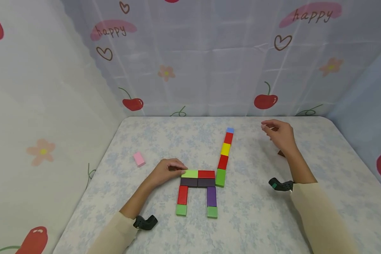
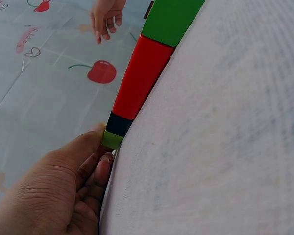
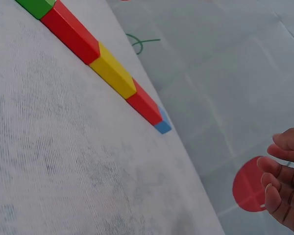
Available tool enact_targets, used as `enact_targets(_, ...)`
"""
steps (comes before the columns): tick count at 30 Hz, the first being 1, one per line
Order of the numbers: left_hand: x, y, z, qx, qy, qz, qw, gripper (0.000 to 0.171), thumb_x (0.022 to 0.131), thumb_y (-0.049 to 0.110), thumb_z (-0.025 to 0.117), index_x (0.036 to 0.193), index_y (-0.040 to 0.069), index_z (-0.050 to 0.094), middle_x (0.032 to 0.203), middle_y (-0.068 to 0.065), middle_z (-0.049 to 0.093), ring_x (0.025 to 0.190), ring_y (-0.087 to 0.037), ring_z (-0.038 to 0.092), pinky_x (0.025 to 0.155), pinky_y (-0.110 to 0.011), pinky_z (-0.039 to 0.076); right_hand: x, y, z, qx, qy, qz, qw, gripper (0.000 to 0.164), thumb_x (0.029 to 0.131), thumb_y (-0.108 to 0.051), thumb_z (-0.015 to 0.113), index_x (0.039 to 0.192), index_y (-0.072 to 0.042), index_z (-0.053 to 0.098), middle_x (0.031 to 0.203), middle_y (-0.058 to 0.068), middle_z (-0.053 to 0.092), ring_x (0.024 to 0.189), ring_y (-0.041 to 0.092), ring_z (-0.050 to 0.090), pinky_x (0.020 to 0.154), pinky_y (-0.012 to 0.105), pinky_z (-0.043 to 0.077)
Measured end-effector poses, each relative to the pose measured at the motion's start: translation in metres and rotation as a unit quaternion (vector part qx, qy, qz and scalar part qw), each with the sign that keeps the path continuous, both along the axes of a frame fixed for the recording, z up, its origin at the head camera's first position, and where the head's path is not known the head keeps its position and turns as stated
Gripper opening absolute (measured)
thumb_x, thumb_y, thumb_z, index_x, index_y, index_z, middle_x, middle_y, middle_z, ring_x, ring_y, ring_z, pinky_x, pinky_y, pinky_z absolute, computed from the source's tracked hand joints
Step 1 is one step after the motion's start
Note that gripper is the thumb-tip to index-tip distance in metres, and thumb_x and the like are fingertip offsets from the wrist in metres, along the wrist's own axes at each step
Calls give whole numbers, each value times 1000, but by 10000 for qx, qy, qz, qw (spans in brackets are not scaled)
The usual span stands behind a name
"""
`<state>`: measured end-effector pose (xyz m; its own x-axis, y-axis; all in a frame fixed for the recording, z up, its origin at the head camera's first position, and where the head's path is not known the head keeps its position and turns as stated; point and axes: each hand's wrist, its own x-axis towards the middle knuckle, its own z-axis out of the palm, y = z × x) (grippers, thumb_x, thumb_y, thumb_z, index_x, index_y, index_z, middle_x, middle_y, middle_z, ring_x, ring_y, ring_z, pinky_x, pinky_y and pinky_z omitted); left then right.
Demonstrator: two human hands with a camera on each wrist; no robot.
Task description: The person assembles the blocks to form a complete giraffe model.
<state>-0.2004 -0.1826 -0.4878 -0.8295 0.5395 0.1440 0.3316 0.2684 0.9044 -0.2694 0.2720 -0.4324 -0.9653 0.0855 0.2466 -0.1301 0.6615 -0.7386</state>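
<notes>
My left hand pinches the left end of a light green block, thumb at its side and a finger along its back edge. To its right lies a red block, with two dark blocks in front of the pair. Below stand two legs: a red block and a purple block, each ending in a green block. My right hand hovers at the back right, fingers loosely curled and holding nothing. Part of a brown block shows beside its wrist.
A slanting row runs backward from the right end: a green block, a red block, a yellow block, another red and a small blue block. A pink block lies apart on the left. Patterned curtains surround the table.
</notes>
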Motion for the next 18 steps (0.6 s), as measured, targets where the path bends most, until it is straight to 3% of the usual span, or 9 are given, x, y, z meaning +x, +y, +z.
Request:
enact_targets(2,0,0,-1,9,29,7,10000,18,93,4,74,110,0,78,106,-12,72,93,-15,66,77,-29,53,6,9,1,135,-12,11,9999,37,103,-31,61,127,-5,70,111,18,70,75,4,59,58,19,48)
enact_targets(7,1,1,-2,91,81,48,9999,17,92,2,74,109,-1,78,105,-14,72,91,-15,66,76,-28,53,13,30,4,413,-163,212,9988,41,103,-35,60,130,-4,68,114,19,68,85,19,62,58,21,49)
enact_targets(13,1,2,-2,25,-12,-26,10000,18,93,3,74,109,0,78,105,-13,73,91,-15,66,76,-29,53,19,53,1,669,-762,288,9944,50,102,-42,61,134,-3,64,122,22,64,103,35,60,65,25,50)
enact_targets(18,1,2,3,-22,25,47,10000,17,93,1,73,109,-1,78,105,-14,73,89,-20,65,73,-27,51,16,68,-3,758,-1203,342,9892,54,101,-43,62,135,0,61,123,24,61,104,38,59,68,29,50)
